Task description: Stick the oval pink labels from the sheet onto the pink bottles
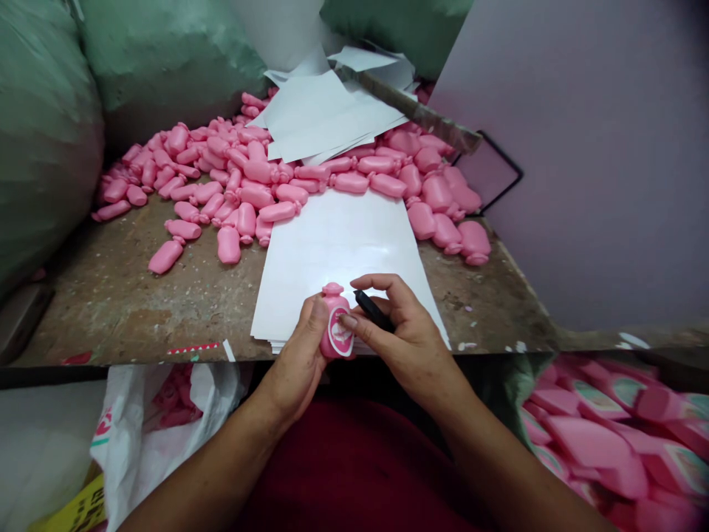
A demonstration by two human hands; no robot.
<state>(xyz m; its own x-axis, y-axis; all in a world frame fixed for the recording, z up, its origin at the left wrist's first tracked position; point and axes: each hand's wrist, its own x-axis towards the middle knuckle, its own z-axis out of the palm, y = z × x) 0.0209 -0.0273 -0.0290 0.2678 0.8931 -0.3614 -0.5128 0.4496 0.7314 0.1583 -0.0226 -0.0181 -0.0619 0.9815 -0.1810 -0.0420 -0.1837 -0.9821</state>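
My left hand (302,355) grips a small pink plastic bottle (334,303) upright at the near edge of the table. A white and pink label (339,334) sits on the bottle's front. My right hand (407,336) presses its thumb on that label and also holds a thin black tool (372,309) between its fingers. Both hands hover over the near end of a stack of white sheets (337,251).
A heap of bare pink bottles (249,177) covers the back of the worn table (138,295). Loose white sheets (326,111) lie on the heap. Green sacks (49,125) stand at left. Labelled pink bottles (609,436) fill a container at lower right; a white bag (144,436) hangs lower left.
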